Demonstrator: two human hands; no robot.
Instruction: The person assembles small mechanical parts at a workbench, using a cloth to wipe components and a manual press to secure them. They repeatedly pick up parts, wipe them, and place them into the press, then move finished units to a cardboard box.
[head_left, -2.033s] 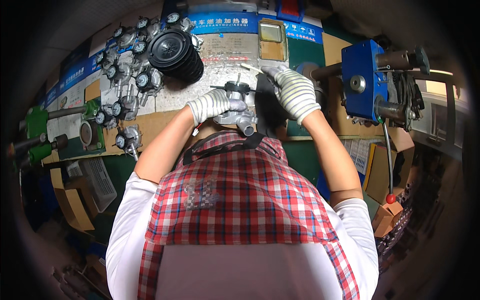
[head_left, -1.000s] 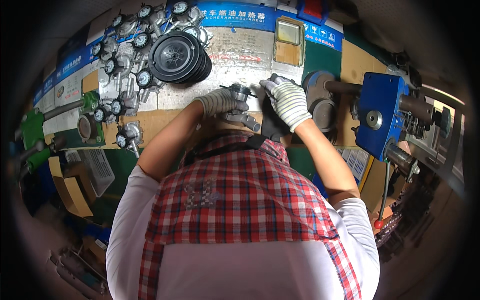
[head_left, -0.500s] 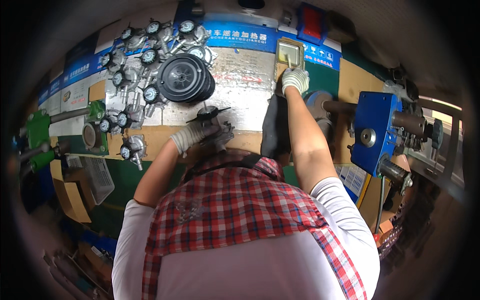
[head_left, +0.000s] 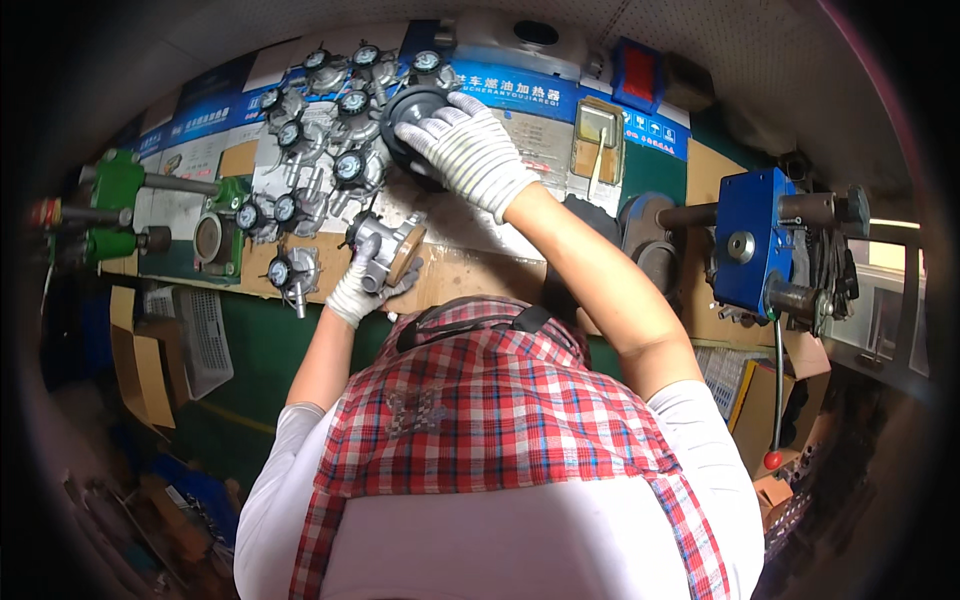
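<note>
1. The table (head_left: pixel 470 275) carries a row of finished gauge-fitted metal valve bodies (head_left: pixel 320 130) along its far edge.
2. My right hand (head_left: pixel 470 150) lies spread on the stack of black round diaphragms (head_left: pixel 415 105) there; none lifted yet.
3. My left hand (head_left: pixel 355 290) clamps one metal valve body (head_left: pixel 390 245) near the middle, its diaphragm unfitted, I judge.

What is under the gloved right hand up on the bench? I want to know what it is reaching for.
Under the right hand lies a stack of black round discs; only its left rim shows. The rest, and whether the fingers grip a disc, is covered by the glove.
</note>
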